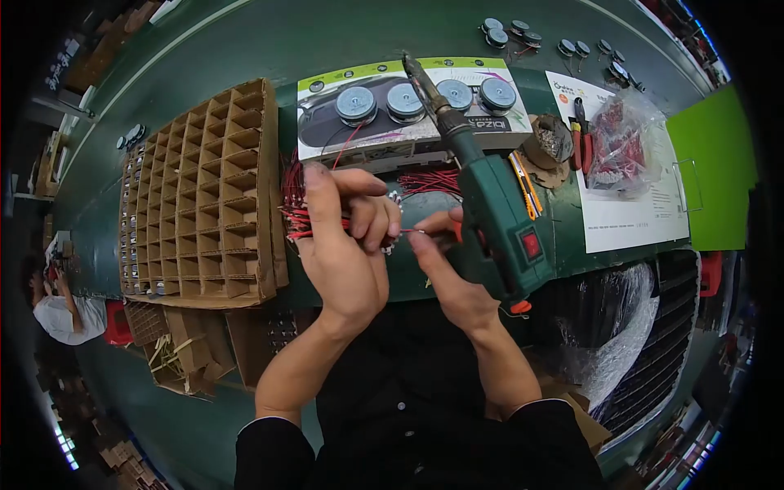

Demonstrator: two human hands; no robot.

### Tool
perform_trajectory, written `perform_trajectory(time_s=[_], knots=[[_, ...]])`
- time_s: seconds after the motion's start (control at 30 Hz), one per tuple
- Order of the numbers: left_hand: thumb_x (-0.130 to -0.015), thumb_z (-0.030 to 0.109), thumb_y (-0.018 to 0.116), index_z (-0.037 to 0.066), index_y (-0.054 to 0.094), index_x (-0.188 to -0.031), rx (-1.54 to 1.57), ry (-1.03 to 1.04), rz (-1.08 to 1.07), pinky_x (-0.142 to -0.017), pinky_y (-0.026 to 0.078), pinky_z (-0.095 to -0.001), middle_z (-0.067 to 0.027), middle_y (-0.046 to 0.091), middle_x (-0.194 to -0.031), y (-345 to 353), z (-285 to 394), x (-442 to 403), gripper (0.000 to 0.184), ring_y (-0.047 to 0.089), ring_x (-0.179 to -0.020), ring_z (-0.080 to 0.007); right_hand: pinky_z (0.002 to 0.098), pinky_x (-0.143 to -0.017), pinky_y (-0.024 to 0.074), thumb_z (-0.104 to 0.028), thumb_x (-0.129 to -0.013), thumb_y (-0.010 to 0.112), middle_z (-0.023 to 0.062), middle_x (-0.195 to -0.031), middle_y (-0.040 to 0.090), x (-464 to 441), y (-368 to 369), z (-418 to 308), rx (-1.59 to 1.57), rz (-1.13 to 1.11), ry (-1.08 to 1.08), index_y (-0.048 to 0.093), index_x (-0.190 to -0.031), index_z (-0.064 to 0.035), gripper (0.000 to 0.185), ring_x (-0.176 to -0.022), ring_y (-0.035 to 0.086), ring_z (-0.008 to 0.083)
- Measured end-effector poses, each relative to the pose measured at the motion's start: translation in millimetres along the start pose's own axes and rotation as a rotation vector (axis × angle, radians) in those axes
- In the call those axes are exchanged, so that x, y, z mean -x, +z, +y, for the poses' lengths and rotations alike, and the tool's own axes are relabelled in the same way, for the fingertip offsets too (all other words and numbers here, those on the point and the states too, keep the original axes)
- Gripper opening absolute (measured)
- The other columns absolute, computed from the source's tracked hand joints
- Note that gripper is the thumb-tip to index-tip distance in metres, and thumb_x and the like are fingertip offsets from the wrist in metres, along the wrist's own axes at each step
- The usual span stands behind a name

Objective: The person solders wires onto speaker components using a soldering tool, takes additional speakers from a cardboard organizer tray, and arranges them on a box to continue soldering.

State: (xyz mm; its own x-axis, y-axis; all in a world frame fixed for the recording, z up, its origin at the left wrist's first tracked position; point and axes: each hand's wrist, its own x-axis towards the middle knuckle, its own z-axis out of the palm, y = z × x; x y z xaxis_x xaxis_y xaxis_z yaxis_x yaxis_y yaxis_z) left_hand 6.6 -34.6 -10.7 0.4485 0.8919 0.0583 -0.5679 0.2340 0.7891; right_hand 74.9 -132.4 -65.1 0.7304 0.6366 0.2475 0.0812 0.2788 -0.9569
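Note:
My left hand (343,237) is closed around a bundle of red wires (299,219), whose white ends show by the fingertips. Just right of it, my right hand (449,282) pinches the end of a single red wire (415,231) between thumb and finger. A green soldering gun (500,214) stands in front of the right hand and hides some of its fingers. More red wires (429,181) lie on the table behind the hands. Round metal-backed speakers (356,104) rest in a row on a printed box (318,143); a red wire hangs from the leftmost one.
A cardboard divider grid (200,196) stands at left. At right are a tape or solder roll (545,143), an orange utility knife (525,184), red-handled pliers (581,143) and a plastic bag of red wires (625,139) on white paper. More speakers (496,37) sit behind.

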Motion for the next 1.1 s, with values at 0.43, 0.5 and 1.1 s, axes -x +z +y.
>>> perform_trajectory(time_s=[0.43, 0.5, 1.1], knots=[[-0.094, 0.015, 0.072, -0.005, 0.070, -0.116, -0.172, -0.323, -0.044, -0.043, 0.028, -0.0173, -0.0091, 0.075, -0.101, 12, -13, -2, 0.029, 0.042, -0.052, 0.0025, 0.0220, -0.049, 0.0434, 0.005, -0.093, 0.061, 0.0112, -0.091, 0.059, -3, -29, -11, -0.051, 0.170, -0.116, 0.045, -0.116, -0.0026, 0.029, -0.059, 0.054, 0.0103], [-0.094, 0.011, 0.071, -0.006, 0.071, -0.114, -0.158, -0.348, -0.089, -0.049, 0.038, -0.0181, -0.0106, 0.075, -0.100, 8, -5, -9, 0.026, 0.051, -0.056, -0.0005, 0.0221, -0.050, 0.0449, 0.004, -0.093, 0.061, 0.0131, -0.098, 0.060, 1, -32, -9, -0.036, 0.142, -0.122, 0.047, -0.119, -0.0022, 0.030, -0.065, 0.057, 0.0122], [-0.088, 0.004, 0.074, -0.003, 0.075, -0.103, -0.772, -0.112, -0.514, -0.075, 0.055, -0.0254, -0.0087, 0.077, -0.092, -11, 15, -20, 0.017, 0.069, -0.083, -0.0098, 0.0268, -0.078, 0.0531, 0.000, -0.088, 0.076, 0.0081, -0.090, 0.072, -47, -30, -28, 0.236, -0.081, -0.159, 0.047, -0.129, 0.0032, 0.051, -0.085, 0.066, 0.0133]])
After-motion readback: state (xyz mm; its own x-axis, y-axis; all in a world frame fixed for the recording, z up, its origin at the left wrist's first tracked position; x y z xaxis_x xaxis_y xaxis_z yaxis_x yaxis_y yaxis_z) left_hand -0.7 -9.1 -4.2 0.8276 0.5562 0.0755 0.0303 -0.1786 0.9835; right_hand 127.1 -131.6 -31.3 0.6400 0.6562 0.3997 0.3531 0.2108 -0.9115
